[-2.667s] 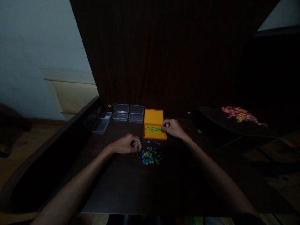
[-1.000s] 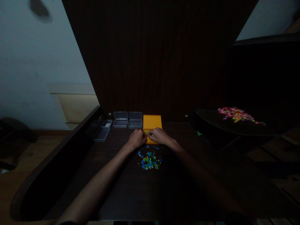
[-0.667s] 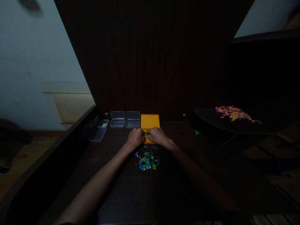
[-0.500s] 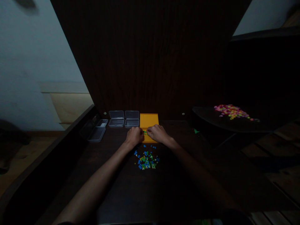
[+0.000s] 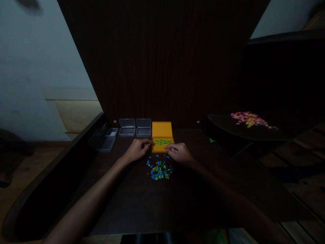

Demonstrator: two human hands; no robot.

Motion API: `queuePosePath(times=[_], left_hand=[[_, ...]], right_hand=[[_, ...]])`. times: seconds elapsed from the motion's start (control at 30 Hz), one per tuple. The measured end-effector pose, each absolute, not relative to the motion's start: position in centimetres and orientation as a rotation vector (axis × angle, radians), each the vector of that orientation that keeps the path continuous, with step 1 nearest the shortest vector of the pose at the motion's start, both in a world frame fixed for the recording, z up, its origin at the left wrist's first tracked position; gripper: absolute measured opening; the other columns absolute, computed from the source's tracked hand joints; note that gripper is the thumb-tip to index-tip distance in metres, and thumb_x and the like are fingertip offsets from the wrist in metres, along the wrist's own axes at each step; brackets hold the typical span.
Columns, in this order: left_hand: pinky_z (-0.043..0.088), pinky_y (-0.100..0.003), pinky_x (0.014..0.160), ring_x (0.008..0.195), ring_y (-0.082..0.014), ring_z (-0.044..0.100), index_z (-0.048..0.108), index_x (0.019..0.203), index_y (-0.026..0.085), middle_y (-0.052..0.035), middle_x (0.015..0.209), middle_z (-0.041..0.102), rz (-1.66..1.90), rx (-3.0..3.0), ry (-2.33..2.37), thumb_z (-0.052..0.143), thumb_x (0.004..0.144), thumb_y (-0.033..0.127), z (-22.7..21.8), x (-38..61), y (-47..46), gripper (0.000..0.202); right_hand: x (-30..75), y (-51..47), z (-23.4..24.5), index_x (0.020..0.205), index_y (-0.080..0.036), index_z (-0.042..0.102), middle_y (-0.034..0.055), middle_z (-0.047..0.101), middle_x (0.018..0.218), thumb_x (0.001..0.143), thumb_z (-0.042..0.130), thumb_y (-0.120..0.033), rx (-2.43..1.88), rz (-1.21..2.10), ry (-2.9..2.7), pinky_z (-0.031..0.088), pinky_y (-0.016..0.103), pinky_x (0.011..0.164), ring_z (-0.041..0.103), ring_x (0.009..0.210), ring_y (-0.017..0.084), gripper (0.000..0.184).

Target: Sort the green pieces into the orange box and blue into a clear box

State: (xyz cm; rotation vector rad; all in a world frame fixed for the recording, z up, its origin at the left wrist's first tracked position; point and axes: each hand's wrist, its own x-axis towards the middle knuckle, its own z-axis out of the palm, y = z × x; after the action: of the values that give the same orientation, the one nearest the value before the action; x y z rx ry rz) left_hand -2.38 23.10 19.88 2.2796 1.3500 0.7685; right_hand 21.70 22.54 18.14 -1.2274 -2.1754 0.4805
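Hands point(image 5: 138, 149) point(image 5: 180, 153) parted at yellow box point(image 5: 161, 128) — white patch point(image 5: 113, 134) unreadable

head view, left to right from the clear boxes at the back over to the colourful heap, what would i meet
Leftmost clear box, second clear box, third clear box, open yellow box, small green thing, pink-and-yellow heap.

Both forearms point(image 5: 93, 188) are bare, tapering to narrow, uncovered wrists point(image 5: 125, 160).
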Motion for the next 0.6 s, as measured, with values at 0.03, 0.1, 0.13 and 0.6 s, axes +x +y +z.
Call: queuePosePath(times=[0.03, 0.1, 0.13, 0.6], left_hand=[[0.039, -0.021, 0.060, 0.061, -0.0123, 0.056, 0.071, 0.099, 0.014, -0.0022, 0.072, 0.067, 0.715, 2.299, 1.281, 0.048, 0.084, 0.021, 19.6, -2.5, 22.6, 0.028], [0.038, -0.020, 0.058, 0.057, -0.0105, 0.052, 0.072, 0.096, 0.014, -0.0010, 0.069, 0.065, 0.615, 2.328, 1.186, 0.050, 0.081, 0.017, 18.9, -2.5, 21.8, 0.027], [0.037, -0.020, 0.057, 0.056, -0.0099, 0.051, 0.072, 0.095, 0.014, -0.0008, 0.068, 0.064, 0.572, 2.343, 1.151, 0.051, 0.079, 0.015, 18.7, -2.4, 21.5, 0.027], [0.039, -0.021, 0.061, 0.062, -0.0117, 0.056, 0.072, 0.100, 0.020, -0.0019, 0.075, 0.068, 0.488, 2.427, 1.055, 0.053, 0.084, 0.022, 18.0, -1.1, 19.8, 0.025]], right_hand=[[21.8, 22.0, 17.7, 0.084, -0.015, 0.076, -0.0014, 0.054, 0.051, 0.082, 0.053, -0.027, -1.206, 0.504, -2.144, 0.035, 0.021, 0.051, 0.046, 0.047, 0.010, 0.026], [22.0, 21.2, 17.0, 0.081, -0.015, 0.075, -0.0025, 0.052, 0.049, 0.081, 0.054, -0.029, -1.175, 0.531, -2.087, 0.035, 0.020, 0.050, 0.044, 0.046, 0.009, 0.026], [22.1, 21.0, 16.7, 0.081, -0.015, 0.075, -0.0031, 0.050, 0.048, 0.081, 0.054, -0.029, -1.167, 0.530, -2.058, 0.034, 0.020, 0.049, 0.043, 0.045, 0.009, 0.025], [22.1, 19.6, 14.9, 0.092, -0.019, 0.073, -0.0003, 0.068, 0.064, 0.086, 0.056, -0.025, -0.956, 0.337, -2.237, 0.041, 0.020, 0.059, 0.058, 0.054, 0.010, 0.019]])
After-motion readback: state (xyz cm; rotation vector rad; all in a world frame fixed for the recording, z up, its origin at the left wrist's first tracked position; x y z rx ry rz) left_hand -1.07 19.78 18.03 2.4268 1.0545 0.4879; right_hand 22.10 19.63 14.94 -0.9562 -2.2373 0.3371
